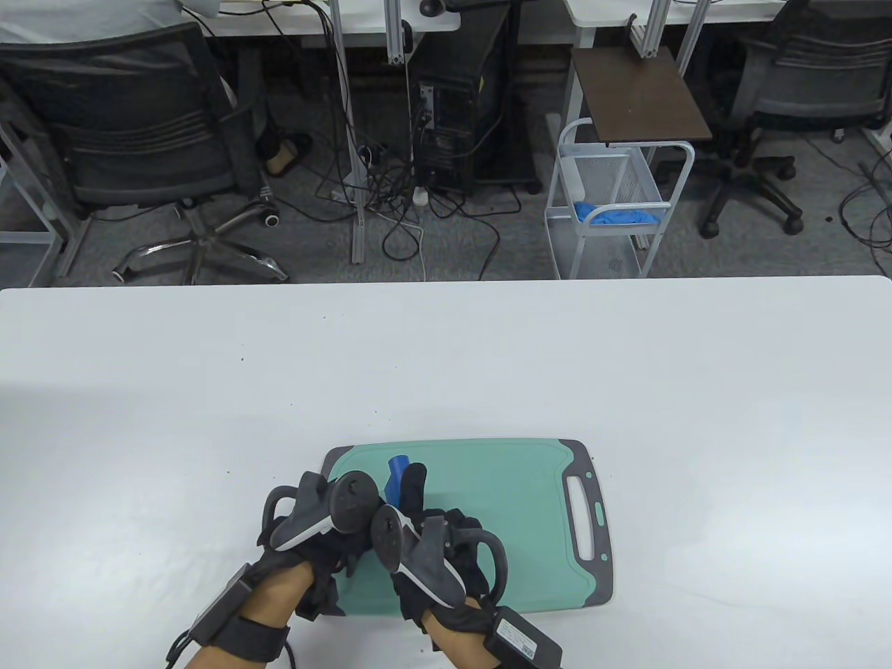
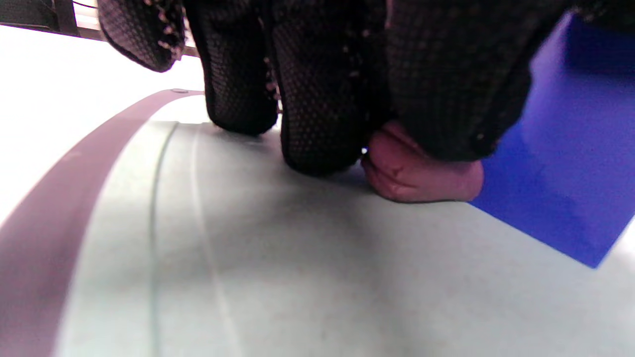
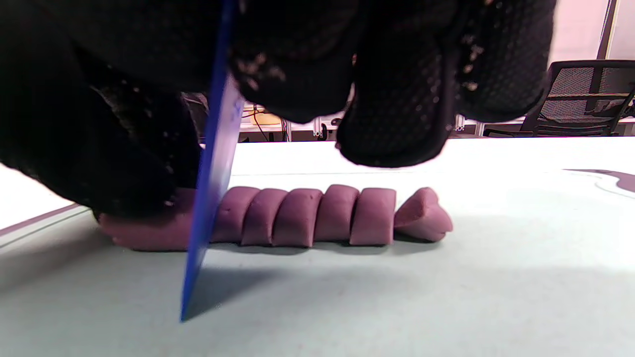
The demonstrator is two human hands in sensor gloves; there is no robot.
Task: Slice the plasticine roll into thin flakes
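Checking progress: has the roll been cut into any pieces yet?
Yes: several cut pieces lie in a row right of the blade.

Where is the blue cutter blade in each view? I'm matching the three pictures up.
Table view: only the blue cutter blade tip shows, above the two hands, on the board's left part.
Left wrist view: it fills the right side, beside the plasticine roll.
Right wrist view: a thin upright edge left of centre, set against the roll.
Shared landmark: the green cutting board.
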